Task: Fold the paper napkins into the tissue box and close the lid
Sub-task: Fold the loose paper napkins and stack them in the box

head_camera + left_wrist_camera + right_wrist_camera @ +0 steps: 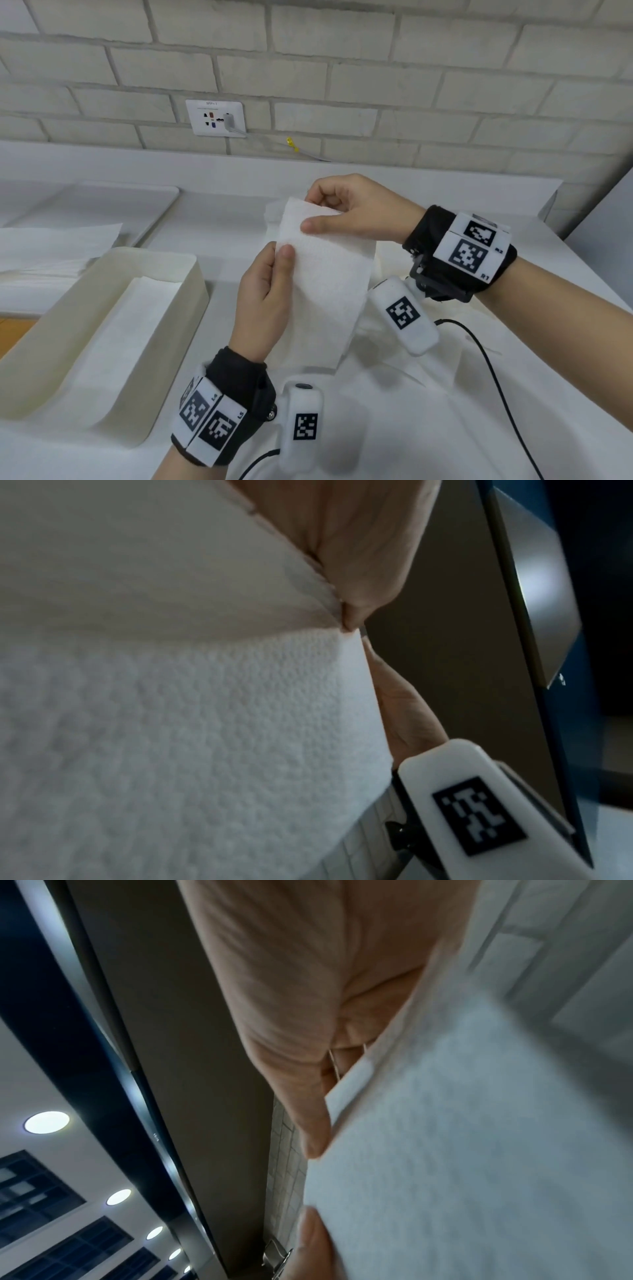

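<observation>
A white embossed paper napkin (325, 274) hangs folded in the air over the counter, held by both hands. My left hand (270, 284) pinches its left edge between thumb and fingers. My right hand (337, 214) pinches its top edge, thumb on the front. The cream open tissue box (185, 294) stands to the left with a folded napkin (113, 339) lying inside. In the left wrist view the napkin (188, 737) fills the frame; in the right wrist view the napkin (462, 1150) shows beside the fingers (301, 1096).
A stack of flat napkins (51, 246) lies at the left behind the box. A white tray-like lid (113, 202) rests at the back left. More white paper (411, 394) lies under the hands. A wall socket (215, 118) and brick wall stand behind.
</observation>
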A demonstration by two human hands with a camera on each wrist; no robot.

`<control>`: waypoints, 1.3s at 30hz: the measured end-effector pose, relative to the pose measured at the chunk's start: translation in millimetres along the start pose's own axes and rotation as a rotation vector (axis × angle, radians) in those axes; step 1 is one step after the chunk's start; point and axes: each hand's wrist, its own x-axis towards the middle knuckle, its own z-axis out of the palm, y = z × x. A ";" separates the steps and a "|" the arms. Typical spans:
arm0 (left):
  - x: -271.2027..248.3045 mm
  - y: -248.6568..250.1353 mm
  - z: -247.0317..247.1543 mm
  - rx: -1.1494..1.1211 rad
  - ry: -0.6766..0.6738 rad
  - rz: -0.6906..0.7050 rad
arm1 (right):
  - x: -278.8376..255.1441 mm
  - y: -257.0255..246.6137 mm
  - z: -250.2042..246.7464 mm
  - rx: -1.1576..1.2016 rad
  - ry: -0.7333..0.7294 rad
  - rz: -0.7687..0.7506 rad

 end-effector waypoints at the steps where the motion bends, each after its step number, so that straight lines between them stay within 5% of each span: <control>1: 0.4 -0.1 1.2 -0.015 0.018 -0.015 | -1.2 0.7 -2.1 0.001 -0.006 0.000; 5: 0.8 -1.1 5.4 -0.022 -0.029 -0.039 | -6.2 0.8 -6.6 -0.010 0.026 -0.015; 13: 0.2 0.8 15.4 -0.089 -0.370 -0.146 | -21.2 -4.2 -18.7 -0.122 0.052 0.000; 19: 1.3 4.8 28.7 -0.155 -0.254 -0.306 | -34.9 2.3 -29.7 -0.149 0.103 0.015; 23: 5.3 -6.8 24.3 -0.087 -0.215 -0.353 | -58.8 26.0 -35.6 -0.436 0.225 0.069; 25: 7.3 -12.8 20.8 -0.091 -0.191 -0.406 | -77.7 43.6 -29.6 -0.607 0.091 0.120; 28: 7.4 -16.5 21.1 -0.123 -0.178 -0.474 | -102.1 75.3 -6.3 -0.902 -0.446 0.295; 30: 5.4 -16.6 24.0 -0.139 -0.176 -0.487 | -114.6 90.6 9.9 -0.965 -0.667 0.360; 39: -0.1 -23.0 28.0 -0.180 -0.109 -0.538 | -125.0 102.0 27.3 -1.000 -0.626 0.376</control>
